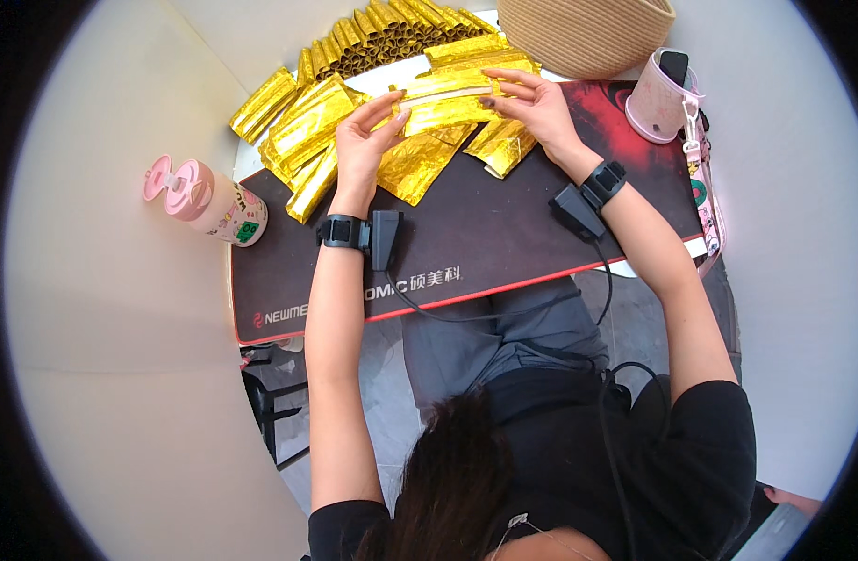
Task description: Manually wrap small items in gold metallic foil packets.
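Note:
A gold foil paper sheet [443, 119] with a pale strip along it is held up above the far part of the desk mat. My left hand [365, 136] pinches its left end between thumb and fingers. At the other end, my right hand [534, 105] grips the sheet the same way. More flat gold foil sheets [307, 122] lie loosely overlapped to the left of and below the held one. Behind it rests another small stack of gold sheets [466, 51]. Farther back, several rolled gold foil tubes [382, 39] are piled with their ends facing me.
The dark desk mat [466, 224] has a red edge. A woven basket [588, 37] stands at the back right, beside a pink cup [649, 107] holding a phone [673, 65]. At left is a pink bottle [214, 201], lid up. A black cable [466, 316] hangs between my wrist devices.

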Motion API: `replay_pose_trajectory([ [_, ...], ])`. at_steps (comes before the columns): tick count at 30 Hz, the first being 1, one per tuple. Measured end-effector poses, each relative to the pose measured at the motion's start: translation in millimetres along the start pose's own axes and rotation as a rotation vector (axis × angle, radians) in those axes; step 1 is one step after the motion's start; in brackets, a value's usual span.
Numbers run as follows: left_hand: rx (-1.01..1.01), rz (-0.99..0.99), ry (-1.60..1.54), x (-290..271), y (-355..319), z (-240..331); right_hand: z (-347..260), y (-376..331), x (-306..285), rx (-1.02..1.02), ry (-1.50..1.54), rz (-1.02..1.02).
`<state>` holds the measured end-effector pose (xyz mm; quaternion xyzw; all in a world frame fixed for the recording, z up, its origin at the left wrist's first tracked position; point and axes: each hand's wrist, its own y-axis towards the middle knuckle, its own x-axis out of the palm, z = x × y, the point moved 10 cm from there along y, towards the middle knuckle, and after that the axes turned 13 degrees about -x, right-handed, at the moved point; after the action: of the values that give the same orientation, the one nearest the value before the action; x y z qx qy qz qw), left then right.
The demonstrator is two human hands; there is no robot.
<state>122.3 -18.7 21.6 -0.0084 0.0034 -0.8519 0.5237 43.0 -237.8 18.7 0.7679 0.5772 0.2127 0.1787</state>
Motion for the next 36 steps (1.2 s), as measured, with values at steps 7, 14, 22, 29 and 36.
replay_pose_trajectory([
  [7, -0.088, 0.038, -0.100, -12, 8, -15, 2, -3, 8, 0.026, -0.137, -0.142],
  [14, -0.063, -0.006, -0.056, -6, 3, -11, 12, -2, -3, 0.092, 0.006, -0.035],
  [22, -0.183, -0.180, -0.118, 14, 4, -19, 32, -1, -12, 0.233, 0.133, -0.146],
  [29, -0.146, -0.104, -0.056, 0, 7, -24, 25, -4, -1, 0.216, 0.071, -0.133],
  [36, -0.153, -0.117, 0.010, 3, 8, -25, 30, -2, -3, 0.201, 0.073, -0.168],
])
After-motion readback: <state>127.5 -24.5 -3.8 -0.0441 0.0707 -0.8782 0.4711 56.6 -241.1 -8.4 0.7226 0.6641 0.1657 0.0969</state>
